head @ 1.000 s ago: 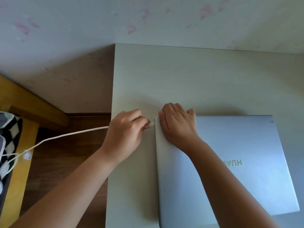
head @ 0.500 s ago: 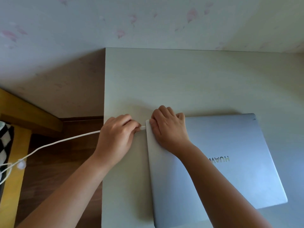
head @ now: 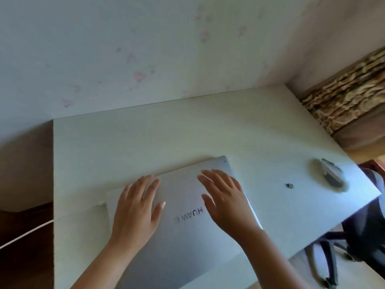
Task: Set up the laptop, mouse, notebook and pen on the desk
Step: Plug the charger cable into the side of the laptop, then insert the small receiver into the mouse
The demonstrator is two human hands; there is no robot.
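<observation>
A closed silver laptop (head: 183,243) lies on the pale desk (head: 145,138), lid logo facing away from me. A white cable (head: 27,233) is plugged into its left edge and trails off the desk's left side. My left hand (head: 138,207) rests flat on the lid's left half, fingers spread toward the far edge. My right hand (head: 225,197) lies spread over the lid's right half near the far corner. A grey mouse (head: 331,174) sits at the desk's right end. No notebook or pen is in view.
A small dark item (head: 289,185) lies on the desk between laptop and mouse. A wall runs behind the desk. An office chair base (head: 333,253) stands at the lower right. A patterned fabric surface (head: 343,101) is at the far right.
My left hand let go of the cable plug, which now sits in the laptop's side. Both hands moved onto the lid, spread flat. The view swung right, revealing the mouse.
</observation>
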